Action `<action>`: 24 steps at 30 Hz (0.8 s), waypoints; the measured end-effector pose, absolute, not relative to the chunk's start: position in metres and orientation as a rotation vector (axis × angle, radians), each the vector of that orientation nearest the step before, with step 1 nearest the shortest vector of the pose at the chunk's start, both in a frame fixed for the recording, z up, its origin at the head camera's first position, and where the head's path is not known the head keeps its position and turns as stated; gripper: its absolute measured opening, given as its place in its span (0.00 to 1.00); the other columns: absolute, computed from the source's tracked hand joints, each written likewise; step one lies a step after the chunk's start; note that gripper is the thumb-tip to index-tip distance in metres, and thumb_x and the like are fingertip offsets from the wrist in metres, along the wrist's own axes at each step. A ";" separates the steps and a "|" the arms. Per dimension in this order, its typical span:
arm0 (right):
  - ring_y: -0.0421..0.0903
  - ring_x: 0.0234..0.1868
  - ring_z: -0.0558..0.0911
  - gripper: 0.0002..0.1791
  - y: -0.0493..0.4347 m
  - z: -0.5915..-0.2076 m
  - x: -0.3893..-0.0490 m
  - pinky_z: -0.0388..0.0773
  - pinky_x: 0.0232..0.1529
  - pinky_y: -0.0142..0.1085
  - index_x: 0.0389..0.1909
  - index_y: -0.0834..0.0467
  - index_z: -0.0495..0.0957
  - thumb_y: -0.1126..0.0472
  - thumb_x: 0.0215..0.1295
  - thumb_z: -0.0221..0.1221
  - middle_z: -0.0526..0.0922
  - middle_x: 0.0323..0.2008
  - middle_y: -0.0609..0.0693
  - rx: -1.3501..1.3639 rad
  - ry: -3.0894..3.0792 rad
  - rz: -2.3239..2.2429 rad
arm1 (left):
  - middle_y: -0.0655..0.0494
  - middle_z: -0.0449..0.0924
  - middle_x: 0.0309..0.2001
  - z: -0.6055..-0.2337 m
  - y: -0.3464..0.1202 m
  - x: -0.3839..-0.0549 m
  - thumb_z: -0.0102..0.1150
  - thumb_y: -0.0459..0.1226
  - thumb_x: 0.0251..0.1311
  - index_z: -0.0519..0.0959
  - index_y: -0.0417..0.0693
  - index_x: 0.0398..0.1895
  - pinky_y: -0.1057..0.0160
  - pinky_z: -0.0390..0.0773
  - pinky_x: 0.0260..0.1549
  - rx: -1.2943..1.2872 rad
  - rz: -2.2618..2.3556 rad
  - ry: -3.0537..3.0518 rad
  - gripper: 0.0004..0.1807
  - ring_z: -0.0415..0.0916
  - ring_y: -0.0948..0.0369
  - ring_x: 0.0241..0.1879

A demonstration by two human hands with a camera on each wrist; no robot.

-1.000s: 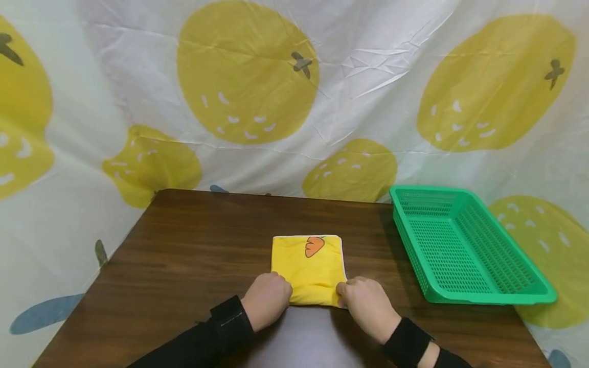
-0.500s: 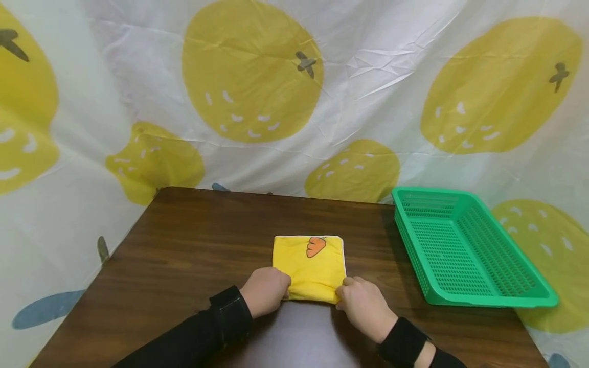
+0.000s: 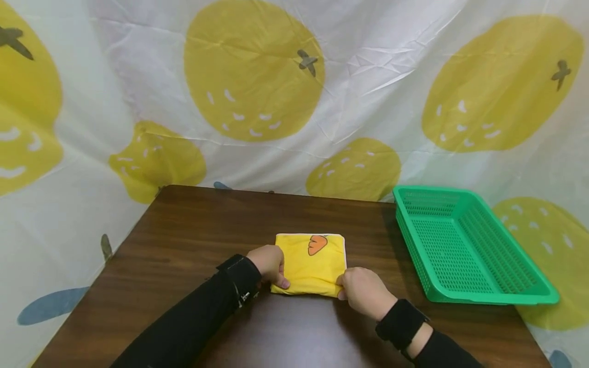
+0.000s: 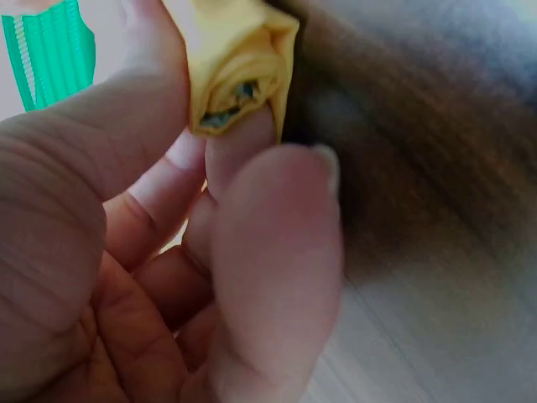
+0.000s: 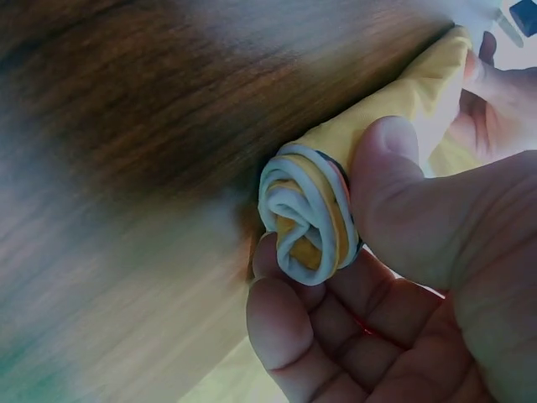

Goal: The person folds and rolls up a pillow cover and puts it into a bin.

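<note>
A yellow cloth [image 3: 309, 263] with an orange carrot print and white edging lies on the dark wooden table, its near edge rolled up. My left hand [image 3: 270, 263] holds the left end of the roll, thumb at its near side. In the left wrist view the rolled end [image 4: 239, 84] shows yellow layers with dark bits inside, a finger right against it. My right hand [image 3: 365, 291] grips the right end. The right wrist view shows a white-and-yellow spiral [image 5: 306, 222] there, with the thumb [image 5: 390, 159] on one side and fingers beneath.
A green plastic basket [image 3: 430, 283] with slotted walls stands at the table's right side. The brown table [image 3: 202, 230] reaches back to a hanging white sheet [image 3: 363, 97] printed with big yellow fruit. Both wrists wear black bands.
The rolled near edge has moved slightly away from me, leaving less flat cloth. My left hand has shifted forward and turned, its thumb now showing at the near edge. My right hand keeps its grip.
</note>
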State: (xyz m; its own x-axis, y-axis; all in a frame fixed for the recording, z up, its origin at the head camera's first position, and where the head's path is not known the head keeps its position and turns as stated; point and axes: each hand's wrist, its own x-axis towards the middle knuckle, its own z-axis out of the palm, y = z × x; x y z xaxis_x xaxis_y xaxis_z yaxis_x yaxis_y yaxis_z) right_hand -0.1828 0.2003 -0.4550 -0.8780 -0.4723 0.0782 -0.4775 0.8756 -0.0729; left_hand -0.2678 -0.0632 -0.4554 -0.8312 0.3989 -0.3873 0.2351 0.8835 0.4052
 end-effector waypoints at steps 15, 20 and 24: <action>0.40 0.22 0.75 0.12 0.207 -0.431 -0.246 0.70 0.28 0.31 0.24 0.54 0.83 0.60 0.67 0.72 0.75 0.19 0.43 0.744 -3.586 0.504 | 0.56 0.75 0.24 -0.458 -0.067 -0.264 0.81 0.52 0.54 0.81 0.50 0.23 0.62 0.77 0.19 0.445 0.499 2.608 0.20 0.76 0.57 0.22; 0.41 0.19 0.74 0.19 0.207 -0.428 -0.261 0.71 0.24 0.30 0.20 0.56 0.82 0.50 0.61 0.77 0.76 0.16 0.46 0.519 -3.692 0.411 | 0.59 0.73 0.21 -0.461 -0.066 -0.261 0.80 0.54 0.54 0.78 0.53 0.21 0.61 0.72 0.22 0.511 0.470 2.660 0.22 0.74 0.58 0.21; 0.40 0.17 0.70 0.24 0.204 -0.428 -0.264 0.67 0.23 0.30 0.15 0.56 0.81 0.46 0.57 0.79 0.74 0.13 0.45 0.527 -3.673 0.342 | 0.61 0.70 0.20 -0.460 -0.064 -0.253 0.81 0.55 0.52 0.76 0.54 0.19 0.60 0.67 0.28 0.698 0.360 2.785 0.23 0.69 0.60 0.23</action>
